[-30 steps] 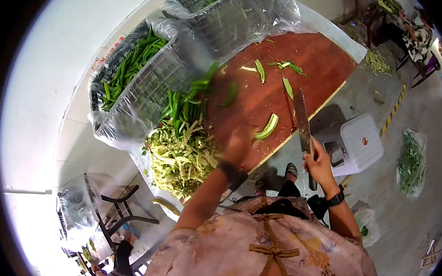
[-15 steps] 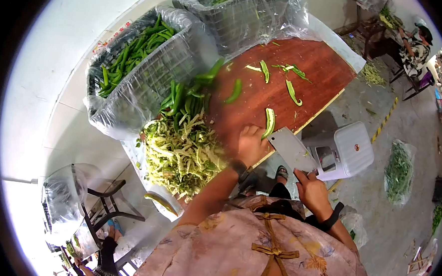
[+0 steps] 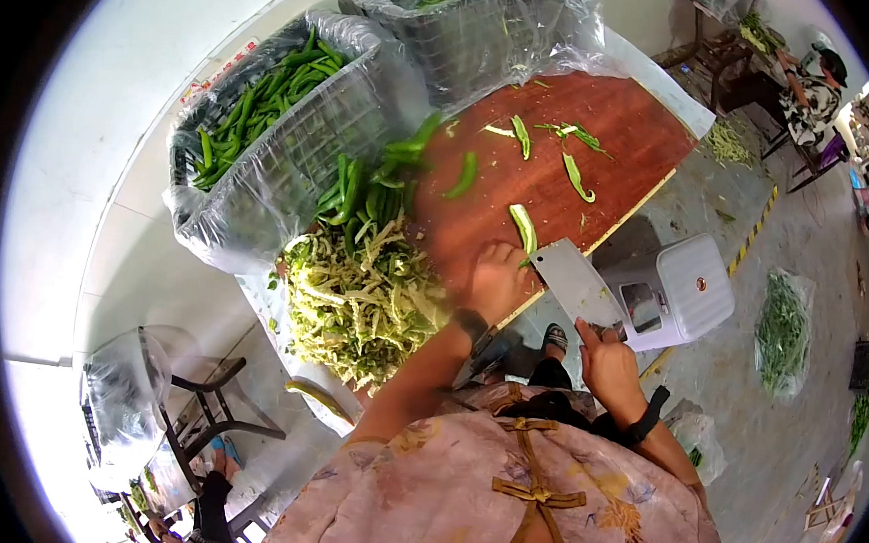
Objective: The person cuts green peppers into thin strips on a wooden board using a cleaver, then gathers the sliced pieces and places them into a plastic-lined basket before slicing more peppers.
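My right hand (image 3: 610, 371) grips the handle of a cleaver (image 3: 577, 285), its wide blade slanting up and left to the front edge of the red-brown board (image 3: 648, 125). At the blade's tip corner stands a cut-open green pepper (image 3: 522, 227), pale inside. Its lower end is between the blade and the closed fingers of my left hand (image 3: 498, 278), which is slightly blurred. Left of that hand lies a heap of pale cores and seedy strips (image 3: 359, 307). Whole green peppers (image 3: 360, 194) are piled behind the heap. More split pepper pieces (image 3: 577, 179) lie on the board.
A plastic-lined crate of green peppers (image 3: 267, 100) stands at the back left, with another lined crate (image 3: 486, 38) beside it. Below the board's front edge is a white bin (image 3: 694, 290). Bagged greens (image 3: 785, 334) lie on the floor. Another person (image 3: 812, 104) sits far right.
The cut pepper has tilted, its top end leaning further left. The cleaver blade has shifted up slightly beside it. My left hand stays in nearly the same place.
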Tool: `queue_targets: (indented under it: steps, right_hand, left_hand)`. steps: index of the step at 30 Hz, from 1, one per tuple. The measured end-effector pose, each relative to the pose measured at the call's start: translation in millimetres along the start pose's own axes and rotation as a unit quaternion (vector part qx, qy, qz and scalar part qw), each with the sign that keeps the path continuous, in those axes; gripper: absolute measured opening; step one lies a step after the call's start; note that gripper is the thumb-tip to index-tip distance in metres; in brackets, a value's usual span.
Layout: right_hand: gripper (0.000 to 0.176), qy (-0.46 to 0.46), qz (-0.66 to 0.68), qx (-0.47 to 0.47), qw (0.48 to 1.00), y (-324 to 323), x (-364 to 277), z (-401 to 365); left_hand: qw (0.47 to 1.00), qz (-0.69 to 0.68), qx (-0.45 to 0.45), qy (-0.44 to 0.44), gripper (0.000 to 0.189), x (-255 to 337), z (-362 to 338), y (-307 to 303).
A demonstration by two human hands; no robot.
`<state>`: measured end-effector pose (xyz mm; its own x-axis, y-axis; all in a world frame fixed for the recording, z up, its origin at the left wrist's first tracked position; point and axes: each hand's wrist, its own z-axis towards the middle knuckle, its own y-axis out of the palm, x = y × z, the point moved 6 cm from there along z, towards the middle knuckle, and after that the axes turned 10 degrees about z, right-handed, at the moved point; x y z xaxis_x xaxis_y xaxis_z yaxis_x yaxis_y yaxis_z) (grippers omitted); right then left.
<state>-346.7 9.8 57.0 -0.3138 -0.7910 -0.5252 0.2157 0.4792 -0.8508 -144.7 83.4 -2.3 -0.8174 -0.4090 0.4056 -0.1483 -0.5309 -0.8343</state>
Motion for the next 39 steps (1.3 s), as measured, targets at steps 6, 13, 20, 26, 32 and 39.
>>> queue_targets:
  steps: [6,13,20,26,32,39]
  right_hand:
    - [0.046,0.002,-0.046,-0.026,0.999,-3,-5,5]
    - [0.040,-0.032,-0.081,-0.020,0.996,-9,-8,11]
    - [0.044,-0.028,-0.072,-0.041,0.996,-12,-6,13]
    - [0.049,-0.017,-0.086,-0.084,0.993,-8,-4,13]
    - [0.046,-0.026,-0.066,-0.051,0.996,5,2,23]
    - [0.040,-0.051,-0.015,-0.014,0.999,10,18,17]
  left_hand:
    - [0.995,0.082,0.004,0.056,0.016,17,2,-26]
    - [0.975,0.143,-0.081,0.146,0.020,-19,22,16]
    - [0.987,0.108,-0.023,0.117,0.027,-9,37,-7]
    - [0.972,0.151,-0.102,0.146,0.035,-24,41,12]
    - [0.978,0.097,-0.166,0.086,0.051,-29,39,14]
    - [0.982,0.036,-0.185,0.030,0.065,-34,46,8]
